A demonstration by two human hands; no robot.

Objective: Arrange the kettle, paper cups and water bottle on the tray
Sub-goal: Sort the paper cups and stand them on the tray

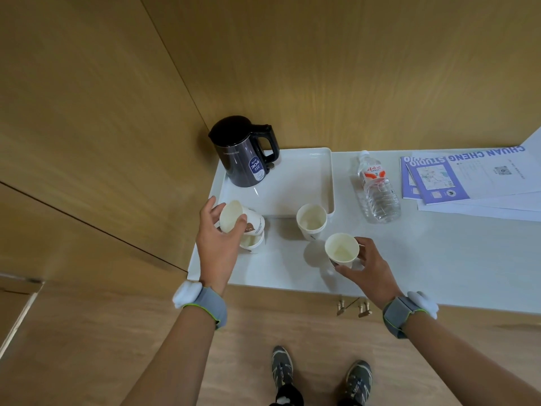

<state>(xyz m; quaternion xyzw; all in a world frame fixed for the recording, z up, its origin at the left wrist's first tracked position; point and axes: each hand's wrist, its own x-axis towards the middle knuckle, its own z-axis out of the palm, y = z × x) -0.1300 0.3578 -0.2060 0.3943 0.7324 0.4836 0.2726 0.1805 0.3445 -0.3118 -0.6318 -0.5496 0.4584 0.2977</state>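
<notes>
Head view: kettle [244, 153] already on the tray [304, 183]. My left hand [218, 241] grips a tilted paper cup [237, 219], my right hand [367, 269] another cup [342, 249], both off the tray; stacked cups [311, 221] and water bottle [379, 189] wait beside it.

Both forearms are bare, with no sleeves. Each wrist carries a grey band [208, 306] edged in bright green, with a white padded lump on its outer side; the right wrist's band [401, 313] matches. Near the bottom, two dark patterned sneakers [282, 366] with laces show.
</notes>
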